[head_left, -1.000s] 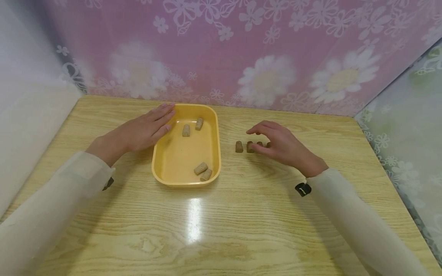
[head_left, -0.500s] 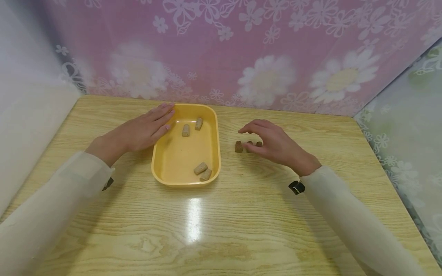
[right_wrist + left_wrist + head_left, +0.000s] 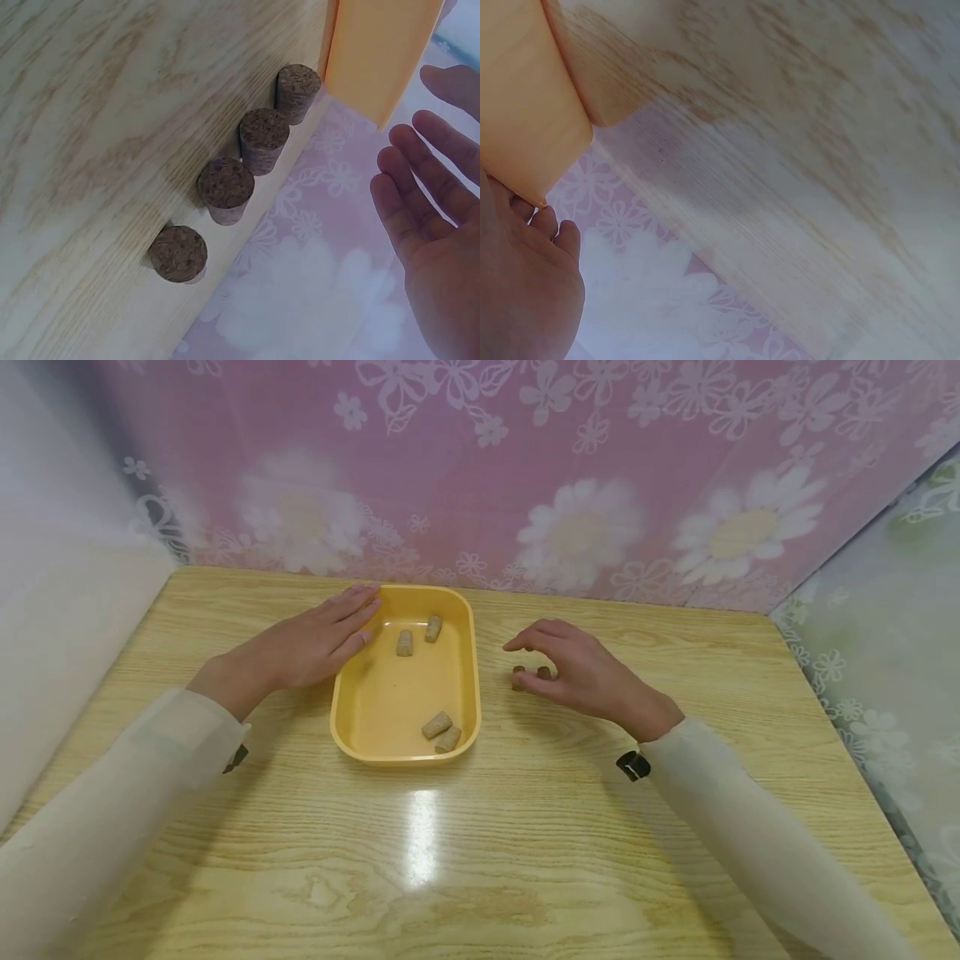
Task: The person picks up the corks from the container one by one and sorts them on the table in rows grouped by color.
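My left hand [image 3: 311, 647] lies along the left rim of a yellow tray [image 3: 382, 702], fingers straight; the left wrist view shows its fingertips at the tray's corner. Inside the tray, two light corks [image 3: 405, 644] are towards the far end and two more corks [image 3: 437, 725] lie in the near right corner. To the tray's right, my right hand [image 3: 581, 672] hovers with thumb and fingers apart, holding nothing. Beneath it, a row of corks [image 3: 518, 677] is partly hidden in the head view. In the right wrist view several dark-topped corks [image 3: 226, 184] stand upright, apart from the fingers.
The wood-grain table [image 3: 480, 877] carries the tray and corks. A pink flowered sheet [image 3: 480, 485] rises along its back edge. A white sheet [image 3: 75, 568] is on the left and a flowered sheet [image 3: 885, 635] on the right.
My right hand has moved left along the row of corks towards the tray, covering the leftmost ones more. My left hand, the tray and the corks in it have stayed in place.
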Demonstrator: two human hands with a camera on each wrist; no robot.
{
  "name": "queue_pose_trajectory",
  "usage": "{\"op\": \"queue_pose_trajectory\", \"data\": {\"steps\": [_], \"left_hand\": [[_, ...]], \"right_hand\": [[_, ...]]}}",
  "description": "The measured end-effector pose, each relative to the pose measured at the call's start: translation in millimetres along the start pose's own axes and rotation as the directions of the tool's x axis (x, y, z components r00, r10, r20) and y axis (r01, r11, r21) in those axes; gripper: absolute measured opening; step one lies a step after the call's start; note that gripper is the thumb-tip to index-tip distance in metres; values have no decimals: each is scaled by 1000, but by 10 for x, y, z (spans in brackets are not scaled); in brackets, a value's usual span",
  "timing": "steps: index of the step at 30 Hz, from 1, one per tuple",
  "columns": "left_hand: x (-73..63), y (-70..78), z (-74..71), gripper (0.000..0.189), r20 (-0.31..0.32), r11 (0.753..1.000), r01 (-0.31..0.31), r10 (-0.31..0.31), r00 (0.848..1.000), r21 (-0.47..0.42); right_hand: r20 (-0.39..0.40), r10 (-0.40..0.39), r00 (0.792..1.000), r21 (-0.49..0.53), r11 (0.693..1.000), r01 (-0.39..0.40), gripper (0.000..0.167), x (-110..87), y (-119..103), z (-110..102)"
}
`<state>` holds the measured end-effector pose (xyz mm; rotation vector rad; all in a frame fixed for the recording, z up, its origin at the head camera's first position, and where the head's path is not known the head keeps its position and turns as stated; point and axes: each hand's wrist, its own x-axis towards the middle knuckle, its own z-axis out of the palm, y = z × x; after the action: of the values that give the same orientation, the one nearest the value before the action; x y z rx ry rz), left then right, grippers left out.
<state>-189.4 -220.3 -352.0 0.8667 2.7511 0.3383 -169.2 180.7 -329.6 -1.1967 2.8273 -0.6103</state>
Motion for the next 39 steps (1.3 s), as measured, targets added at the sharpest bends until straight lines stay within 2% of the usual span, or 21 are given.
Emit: {"op": "queue_pose_trajectory", "data": {"steps": [19, 31, 39], "left_hand": [[-11, -12, 11, 70, 5, 1000, 13, -13, 1000, -4], [-2, -12, 14, 66, -2, 1000, 13, -13, 1000, -12], [9, -16, 16, 66, -6, 1000, 9, -9, 1000, -3]], "right_hand": [[25, -61, 998, 7, 998, 61, 31, 104, -129, 13], [12, -141, 990, 12, 990, 141, 34, 190, -242, 63], [16, -168, 986, 7, 986, 168, 36, 247, -301, 117]]}}
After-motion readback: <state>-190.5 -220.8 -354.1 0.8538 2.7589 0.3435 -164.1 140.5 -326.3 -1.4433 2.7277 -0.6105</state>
